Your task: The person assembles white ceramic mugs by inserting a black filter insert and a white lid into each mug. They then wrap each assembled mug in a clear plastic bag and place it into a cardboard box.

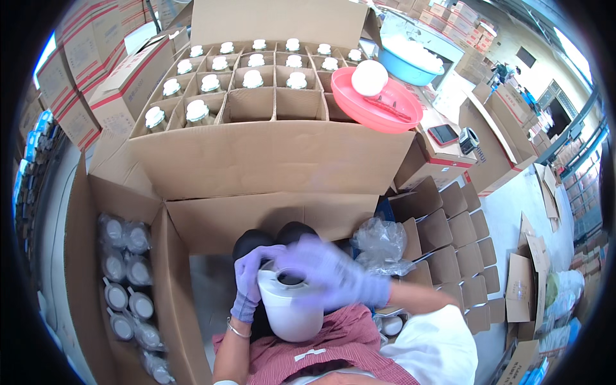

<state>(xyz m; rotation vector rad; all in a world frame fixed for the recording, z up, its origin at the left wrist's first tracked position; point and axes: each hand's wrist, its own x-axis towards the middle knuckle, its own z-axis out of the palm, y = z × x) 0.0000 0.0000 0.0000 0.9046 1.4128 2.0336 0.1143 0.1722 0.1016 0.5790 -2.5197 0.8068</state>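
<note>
Upright in my lap, over a red apron, stands a white rounded jug-like body with a dark opening at its top. My left hand, in a pale purple glove, is closed with its fingers round the left side of its rim. Over the top and right side of the jug, my right hand, also gloved, is smeared by motion. Its fingers cannot be made out. Ahead of me, a divided carton holds several bottle-like pieces with whitish tops; some front compartments hold nothing.
On the carton's right corner sits a pink basin with a white round piece. Behind is a blue basin. A phone lies on a box at right. The left carton holds plastic-wrapped white lidded pieces. Cardboard dividers stand right.
</note>
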